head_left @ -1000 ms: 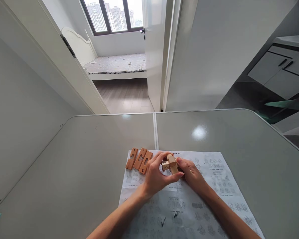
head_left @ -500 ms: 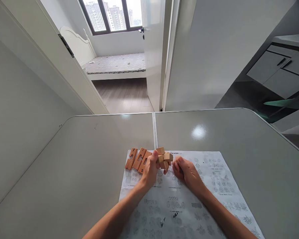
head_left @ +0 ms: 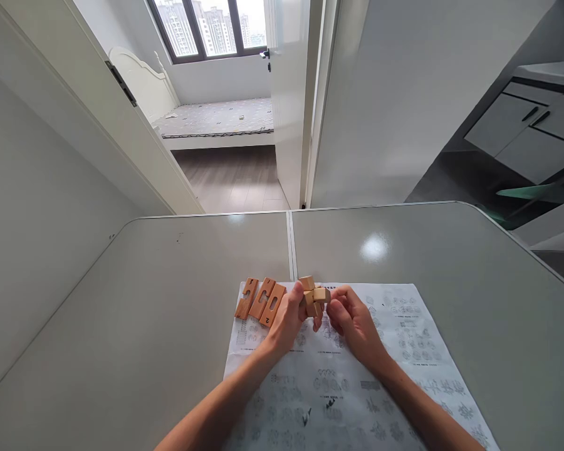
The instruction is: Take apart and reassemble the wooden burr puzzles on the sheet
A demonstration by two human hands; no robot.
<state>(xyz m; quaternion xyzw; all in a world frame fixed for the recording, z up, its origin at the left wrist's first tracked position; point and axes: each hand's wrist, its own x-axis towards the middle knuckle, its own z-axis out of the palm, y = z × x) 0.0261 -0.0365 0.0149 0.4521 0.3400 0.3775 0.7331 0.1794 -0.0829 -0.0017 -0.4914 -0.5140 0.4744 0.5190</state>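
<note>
A pale wooden burr puzzle (head_left: pixel 316 295), made of interlocked blocks, is held up over the printed sheet. Wrapped round its left side is my left hand (head_left: pixel 289 316), thumb on top and fingertips showing below. My right hand (head_left: pixel 355 319) is closed at the puzzle's right end, with its bent index finger and thumb against the blocks; part of the contact is hidden. Just left of my left hand lie three flat reddish-brown wooden pieces with cut-outs: a slotted piece (head_left: pixel 273 305) marked 2, a notched piece (head_left: pixel 262 297) and another notched piece (head_left: pixel 247 298).
The printed sheet (head_left: pixel 329 376), covered in small line diagrams, lies on a grey table (head_left: pixel 178 326) with a seam down its middle. Past the far edge are an open door (head_left: pixel 291 94) and a bed (head_left: pixel 220 119). White cabinets (head_left: pixel 512 125) stand at the right.
My right hand has opened out slightly from a tighter fist, its index finger rising to the puzzle's right end. The puzzle and my left hand have shifted slightly right.
</note>
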